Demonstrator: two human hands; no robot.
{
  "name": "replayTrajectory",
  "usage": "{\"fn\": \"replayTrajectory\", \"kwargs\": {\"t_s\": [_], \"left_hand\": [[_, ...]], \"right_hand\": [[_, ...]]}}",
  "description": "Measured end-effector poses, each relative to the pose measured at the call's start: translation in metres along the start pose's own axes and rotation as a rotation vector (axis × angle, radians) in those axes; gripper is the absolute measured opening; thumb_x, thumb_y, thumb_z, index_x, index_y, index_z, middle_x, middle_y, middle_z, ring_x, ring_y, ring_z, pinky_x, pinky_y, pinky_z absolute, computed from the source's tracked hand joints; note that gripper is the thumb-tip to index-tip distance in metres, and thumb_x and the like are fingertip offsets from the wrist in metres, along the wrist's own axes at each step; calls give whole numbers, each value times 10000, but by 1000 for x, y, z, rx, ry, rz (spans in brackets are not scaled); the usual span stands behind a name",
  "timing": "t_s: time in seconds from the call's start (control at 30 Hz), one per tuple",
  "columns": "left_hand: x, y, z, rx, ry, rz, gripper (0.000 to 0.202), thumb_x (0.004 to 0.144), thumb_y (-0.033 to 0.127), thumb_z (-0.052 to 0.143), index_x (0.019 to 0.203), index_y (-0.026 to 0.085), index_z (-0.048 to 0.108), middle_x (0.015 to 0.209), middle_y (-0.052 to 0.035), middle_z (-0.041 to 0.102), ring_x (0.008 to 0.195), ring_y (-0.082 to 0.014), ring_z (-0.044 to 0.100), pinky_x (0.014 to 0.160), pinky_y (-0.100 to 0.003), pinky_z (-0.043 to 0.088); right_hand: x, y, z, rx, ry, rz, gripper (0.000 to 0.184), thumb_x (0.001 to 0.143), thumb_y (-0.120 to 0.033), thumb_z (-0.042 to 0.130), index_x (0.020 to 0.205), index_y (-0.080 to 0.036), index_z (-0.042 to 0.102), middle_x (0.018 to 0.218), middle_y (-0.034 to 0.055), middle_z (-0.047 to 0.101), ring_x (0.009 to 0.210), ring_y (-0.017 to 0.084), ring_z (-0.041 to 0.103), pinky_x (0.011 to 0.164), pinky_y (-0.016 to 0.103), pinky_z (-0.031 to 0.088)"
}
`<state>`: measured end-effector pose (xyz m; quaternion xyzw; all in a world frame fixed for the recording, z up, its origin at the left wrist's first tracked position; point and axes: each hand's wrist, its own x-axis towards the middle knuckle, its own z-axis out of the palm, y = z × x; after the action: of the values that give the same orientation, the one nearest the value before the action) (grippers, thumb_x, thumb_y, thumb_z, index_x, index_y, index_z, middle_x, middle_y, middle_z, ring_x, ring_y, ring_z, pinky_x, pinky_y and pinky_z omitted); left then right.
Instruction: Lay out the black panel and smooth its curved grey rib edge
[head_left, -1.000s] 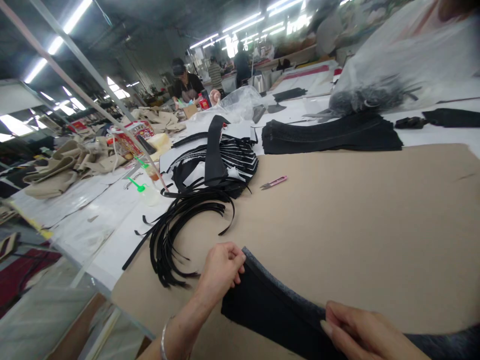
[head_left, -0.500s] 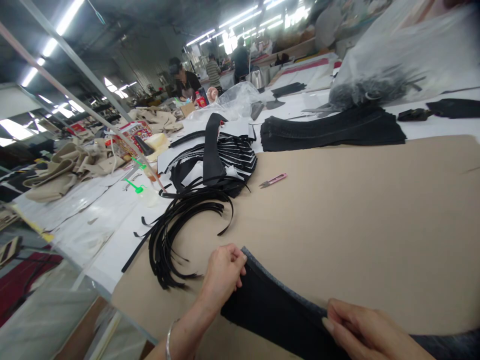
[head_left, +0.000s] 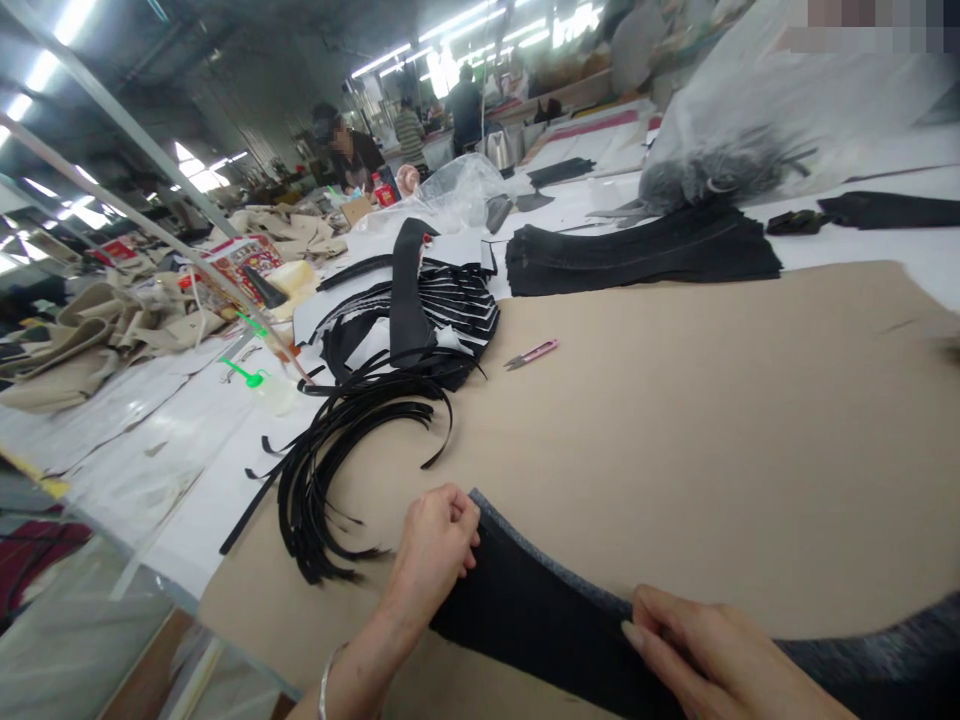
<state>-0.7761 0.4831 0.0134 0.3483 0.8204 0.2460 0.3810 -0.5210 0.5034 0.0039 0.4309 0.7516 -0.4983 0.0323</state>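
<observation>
A long curved black fabric piece [head_left: 540, 610] with a grey fuzzy edge lies along the front of a brown board [head_left: 712, 430]. My left hand [head_left: 439, 535], with a bracelet at the wrist, pinches its upper left corner. Farther right, my right hand [head_left: 697, 645] grips the same grey edge between thumb and fingers. The right end of the piece runs on past my right wrist. Left of my left hand lies a bundle of thin black strips [head_left: 315, 480]. Pink-handled thread snips [head_left: 534, 354] rest on the board ahead of my hands.
A fanned stack of black pieces [head_left: 450, 310] sits beyond the strips, and a pile of curved black pieces [head_left: 637, 250] lies at the board's far edge. Green-tipped bottles [head_left: 255, 378] stand left, near slanting poles. A clear plastic bag [head_left: 720, 140] is at back right. A person [head_left: 349, 150] works farther off.
The whole view has shifted slightly, so most things appear farther left. Both hands keep their hold on the black fabric piece, and more of its grey edge shows at the right.
</observation>
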Motion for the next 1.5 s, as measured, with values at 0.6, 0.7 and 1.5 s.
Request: {"fn": "replayTrajectory", "kwargs": {"t_s": [0.6,0.7,1.5], "left_hand": [[1,-7,14,90,48,65,149,845,268,498,706,220,525,562,47,602,428,-114,590,365,-193,403],[2,-10,15,111,51,65,149,840,285,492,707,226,523,558,47,594,437,-123,599,367,-199,408],[-3,-6,10,202,102,76,145,836,266,492,700,237,532,564,37,582,508,-132,588,513,-242,388]], "right_hand": [[-7,-2,-2,-241,66,90,302,1048,-238,325,834,-216,537,791,64,663,710,234,635,642,326,332],[-5,-3,-1,-268,72,106,284,1048,-223,363,871,-213,584,805,60,678,748,241,666,657,328,353],[4,-17,9,-416,42,213,285,1065,-217,333,950,-224,594,854,88,718,850,334,712,703,420,448]]}}
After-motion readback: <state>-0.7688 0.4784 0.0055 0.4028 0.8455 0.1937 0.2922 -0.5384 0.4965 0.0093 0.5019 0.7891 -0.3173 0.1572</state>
